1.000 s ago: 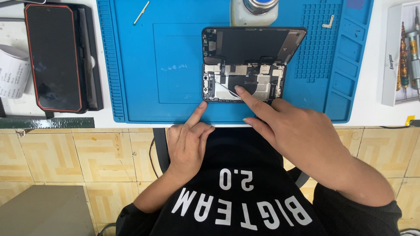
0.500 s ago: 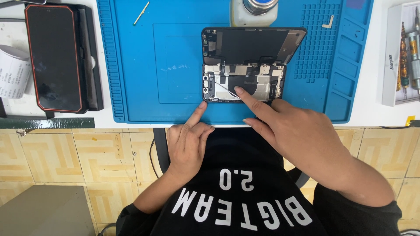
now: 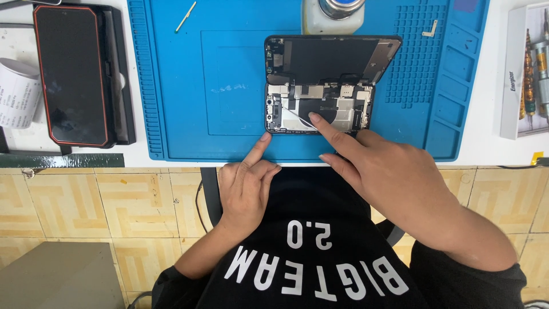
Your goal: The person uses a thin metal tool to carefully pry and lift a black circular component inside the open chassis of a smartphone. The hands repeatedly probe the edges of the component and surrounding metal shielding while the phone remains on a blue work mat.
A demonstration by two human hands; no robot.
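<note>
1. An opened phone (image 3: 320, 109) lies on a blue work mat (image 3: 229, 86), its screen panel (image 3: 334, 57) folded back and its inner parts bare.
2. The right hand (image 3: 394, 177) presses its index fingertip on a thin white strip (image 3: 297, 117) inside the phone; it grips nothing, the other fingers loosely curled.
3. The left hand (image 3: 249, 183) touches the phone's near left corner with its index finger, the rest curled, holding nothing.
4. A second black phone (image 3: 71, 74) with an orange rim lies at far left, off the mat.
5. A small bottle (image 3: 331, 14) stands behind the opened phone.
</note>
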